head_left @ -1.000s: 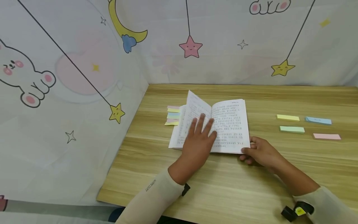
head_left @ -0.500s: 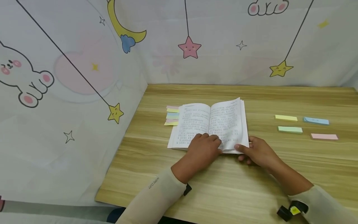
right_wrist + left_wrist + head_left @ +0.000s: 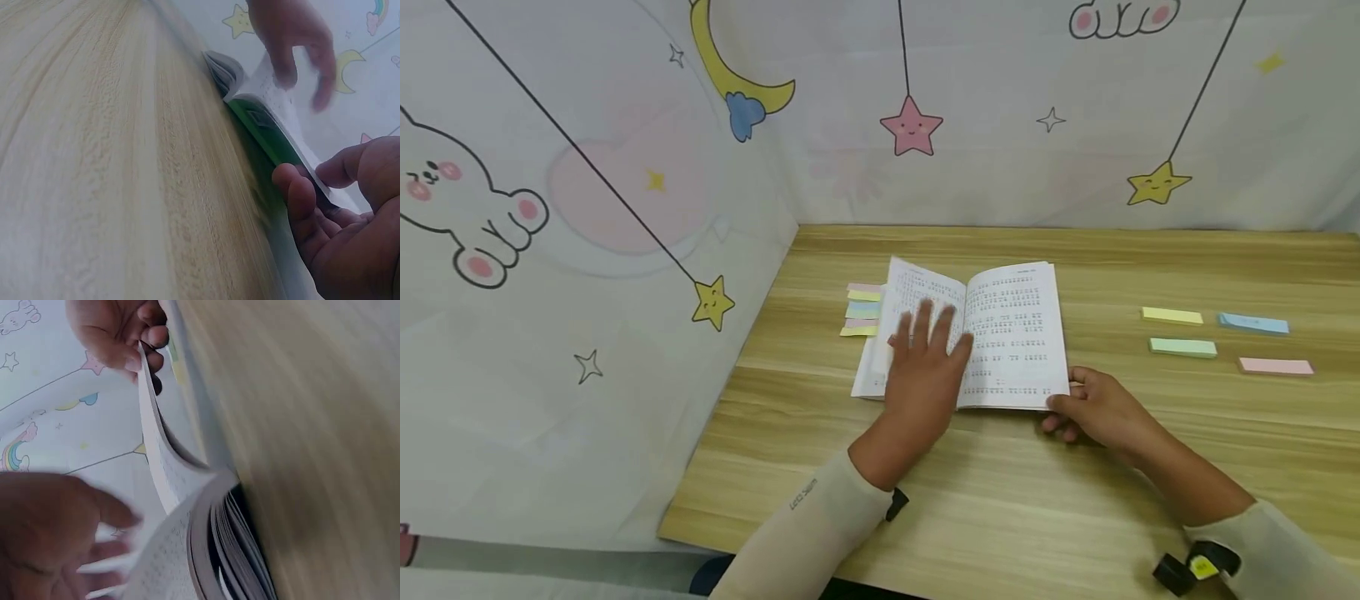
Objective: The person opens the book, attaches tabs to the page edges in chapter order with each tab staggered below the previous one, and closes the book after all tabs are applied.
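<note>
Taking the open book [image 3: 992, 333] as the landmark: it lies flat on the wooden desk [image 3: 1000, 500], toward the desk's left-middle, with printed pages facing up. Just left of the book, a fan of coloured tabs [image 3: 861, 310] in pink, yellow, blue and green sticks out from under its left edge.

The left hand [image 3: 925, 354] lies on the book's left page with fingers straight and spread, palm down. The leaf under it is slightly raised and curved rather than lying flat. In the left wrist view this hand [image 3: 44, 531] is blurred.

At the book's near right corner, the right hand [image 3: 1093, 408] pinches the edge, thumb on top of the right page and the other fingers curled under the cover. The right wrist view shows the thumb over the page and fingers [image 3: 300, 200] under the green cover [image 3: 265, 134].

Well to the right of the book, apart from both hands, four sticky-note pads lie on the desk: a yellow pad [image 3: 1172, 316], a green pad [image 3: 1183, 347], a blue pad [image 3: 1253, 324] and a pink pad [image 3: 1276, 366].
</note>
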Available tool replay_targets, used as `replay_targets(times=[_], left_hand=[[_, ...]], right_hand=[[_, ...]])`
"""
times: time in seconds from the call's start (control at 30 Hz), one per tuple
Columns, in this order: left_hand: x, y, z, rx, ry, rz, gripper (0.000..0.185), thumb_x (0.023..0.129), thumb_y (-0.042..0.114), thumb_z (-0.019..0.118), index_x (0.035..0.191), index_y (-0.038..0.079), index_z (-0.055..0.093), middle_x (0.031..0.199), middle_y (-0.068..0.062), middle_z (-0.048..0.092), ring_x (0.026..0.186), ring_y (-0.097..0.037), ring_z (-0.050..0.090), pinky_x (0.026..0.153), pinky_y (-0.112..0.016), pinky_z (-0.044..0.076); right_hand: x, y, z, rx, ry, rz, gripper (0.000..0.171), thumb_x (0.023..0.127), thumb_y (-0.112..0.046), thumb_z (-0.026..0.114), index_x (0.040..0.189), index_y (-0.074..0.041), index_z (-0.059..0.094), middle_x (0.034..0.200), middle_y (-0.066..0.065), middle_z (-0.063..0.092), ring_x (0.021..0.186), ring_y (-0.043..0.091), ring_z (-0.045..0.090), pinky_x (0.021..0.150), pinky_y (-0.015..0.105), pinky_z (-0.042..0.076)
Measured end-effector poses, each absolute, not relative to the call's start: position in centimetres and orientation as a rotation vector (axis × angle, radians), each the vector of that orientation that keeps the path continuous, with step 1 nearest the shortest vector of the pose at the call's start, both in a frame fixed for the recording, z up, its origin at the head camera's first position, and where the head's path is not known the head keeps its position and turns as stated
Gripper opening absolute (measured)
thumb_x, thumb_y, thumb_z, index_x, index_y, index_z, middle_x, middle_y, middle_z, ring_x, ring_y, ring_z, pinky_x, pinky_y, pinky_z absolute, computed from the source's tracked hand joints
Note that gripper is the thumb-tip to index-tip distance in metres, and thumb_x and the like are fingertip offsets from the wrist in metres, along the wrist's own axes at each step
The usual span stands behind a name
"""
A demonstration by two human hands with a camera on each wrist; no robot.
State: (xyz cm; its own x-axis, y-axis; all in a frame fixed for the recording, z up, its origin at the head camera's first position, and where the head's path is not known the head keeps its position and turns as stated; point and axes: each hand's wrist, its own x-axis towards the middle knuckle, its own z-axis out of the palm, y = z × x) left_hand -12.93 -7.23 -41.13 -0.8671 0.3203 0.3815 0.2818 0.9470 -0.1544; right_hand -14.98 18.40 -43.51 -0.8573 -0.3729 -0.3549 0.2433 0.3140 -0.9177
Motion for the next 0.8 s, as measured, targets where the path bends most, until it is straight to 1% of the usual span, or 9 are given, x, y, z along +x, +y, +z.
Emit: replay_targets(times=[0.07, 0.13, 0.27, 0.43, 0.5, 0.57, 0.63, 0.73, 0.8], left_hand=[[-12.8, -6.8, -41.0, -0.628, -2.820, 0.074, 0.035, 0.094, 0.023, 0.075, 0.129, 0.023, 0.069, 0.139, -0.003, 0.060, 0.132, -0.027, 0.052, 0.107, -0.044, 0.042], [-12.7, -6.5, -41.1, -0.746, -2.918, 0.026, 0.028, 0.097, 0.034, 0.071, 0.124, 0.024, 0.072, 0.127, 0.004, 0.066, 0.119, -0.019, 0.060, 0.097, -0.037, 0.048], [-12.7, -6.0, -41.4, -0.783, -3.002, 0.004, 0.031, 0.098, 0.043, 0.069, 0.124, 0.027, 0.070, 0.125, 0.009, 0.064, 0.114, -0.016, 0.060, 0.093, -0.036, 0.048], [-12.9, -6.0, -41.5, -0.760, -2.995, 0.001, 0.026, 0.100, 0.039, 0.066, 0.122, 0.025, 0.070, 0.126, 0.009, 0.066, 0.113, -0.015, 0.062, 0.093, -0.036, 0.048], [-12.9, -6.0, -41.5, -0.736, -3.002, -0.009, 0.030, 0.101, 0.035, 0.063, 0.128, 0.023, 0.067, 0.127, 0.009, 0.067, 0.113, -0.015, 0.063, 0.093, -0.035, 0.048], [-13.0, -6.0, -41.5, -0.683, -2.984, -0.027, 0.041, 0.099, 0.029, 0.062, 0.138, 0.017, 0.061, 0.115, 0.005, 0.071, 0.105, -0.016, 0.066, 0.089, -0.035, 0.050], [-13.2, -6.2, -41.6, -0.568, -2.900, -0.107, 0.060, 0.092, 0.022, 0.065, 0.148, 0.008, 0.049, 0.100, -0.001, 0.072, 0.092, -0.019, 0.067, 0.083, -0.037, 0.051], [-13.3, -6.6, -41.9, -0.375, -2.648, -0.159, 0.080, 0.086, 0.011, 0.067, 0.155, 0.001, 0.028, 0.113, -0.016, 0.065, 0.107, -0.032, 0.064, 0.094, -0.048, 0.049], [-13.4, -6.8, -42.0, -0.262, -2.490, -0.106, 0.086, 0.085, 0.005, 0.066, 0.158, 0.008, 0.021, 0.139, -0.024, 0.051, 0.129, -0.041, 0.051, 0.106, -0.060, 0.039]], right_hand=[[-15.0, 18.5, -43.5, -0.110, 2.076, -1.573, 0.045, 0.100, -0.005, 0.060, 0.138, 0.011, 0.041, 0.089, 0.016, 0.074, 0.078, 0.026, 0.072, 0.062, 0.032, 0.056], [-15.0, 18.5, -43.5, -0.109, 2.079, -1.572, 0.045, 0.101, -0.009, 0.063, 0.137, 0.010, 0.043, 0.088, 0.015, 0.074, 0.077, 0.025, 0.072, 0.061, 0.032, 0.056], [-15.0, 18.3, -43.6, -0.110, 2.103, -1.567, 0.045, 0.100, -0.019, 0.069, 0.130, 0.008, 0.049, 0.083, 0.013, 0.073, 0.071, 0.023, 0.069, 0.058, 0.032, 0.055], [-15.0, 18.1, -43.7, -0.131, 2.146, -1.566, 0.048, 0.098, -0.029, 0.072, 0.124, 0.007, 0.052, 0.080, 0.013, 0.073, 0.067, 0.023, 0.068, 0.056, 0.034, 0.055], [-15.1, 18.2, -43.8, -0.132, 2.145, -1.571, 0.047, 0.100, -0.027, 0.070, 0.126, 0.007, 0.051, 0.081, 0.013, 0.073, 0.069, 0.023, 0.069, 0.057, 0.034, 0.056], [-15.1, 18.4, -43.8, -0.128, 2.135, -1.575, 0.045, 0.101, -0.022, 0.068, 0.129, 0.008, 0.050, 0.083, 0.013, 0.074, 0.072, 0.023, 0.070, 0.059, 0.034, 0.056], [-15.1, 18.6, -43.9, -0.124, 2.115, -1.578, 0.043, 0.102, -0.017, 0.066, 0.132, 0.008, 0.048, 0.085, 0.013, 0.074, 0.073, 0.023, 0.071, 0.060, 0.033, 0.056], [-15.1, 18.8, -44.0, -0.124, 2.087, -1.580, 0.041, 0.101, -0.011, 0.064, 0.132, 0.010, 0.047, 0.087, 0.015, 0.074, 0.075, 0.023, 0.071, 0.061, 0.033, 0.056], [-15.1, 18.8, -44.1, -0.129, 2.075, -1.583, 0.040, 0.101, -0.009, 0.062, 0.132, 0.010, 0.046, 0.089, 0.015, 0.074, 0.076, 0.023, 0.072, 0.061, 0.033, 0.056]])
